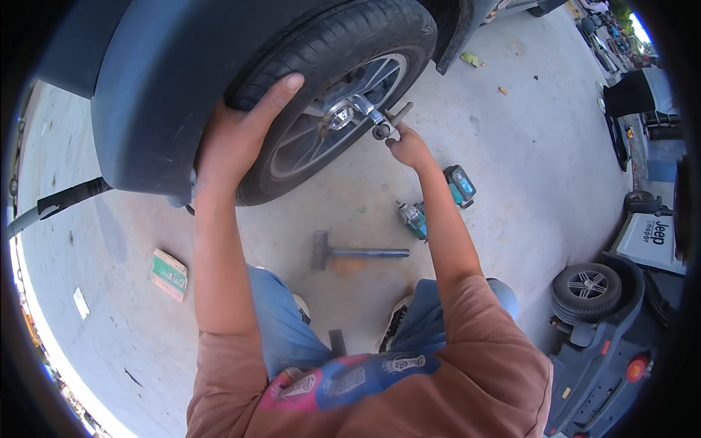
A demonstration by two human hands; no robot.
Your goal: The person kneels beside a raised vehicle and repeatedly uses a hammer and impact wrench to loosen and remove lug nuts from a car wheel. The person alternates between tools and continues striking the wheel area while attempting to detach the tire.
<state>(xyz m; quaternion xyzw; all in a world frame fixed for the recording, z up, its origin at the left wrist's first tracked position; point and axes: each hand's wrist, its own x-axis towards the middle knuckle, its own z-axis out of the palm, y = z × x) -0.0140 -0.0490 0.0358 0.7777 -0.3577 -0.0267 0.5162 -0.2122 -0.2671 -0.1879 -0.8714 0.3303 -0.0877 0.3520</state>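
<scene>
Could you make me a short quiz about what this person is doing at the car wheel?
1. True or false: the left hand lies flat on the tyre.
2. What does the right hand grip? A) the hammer B) the wheel wrench at the hub C) the teal power tool
3. Fill in: the hammer lies on the concrete floor between the wheel and the person's ____.

Key: 1 true. 2 B; one arm of the wrench sits on the wheel's centre, the hand holds another arm. 3 knees; the blue-jeaned legs are just below it in the picture.
</scene>
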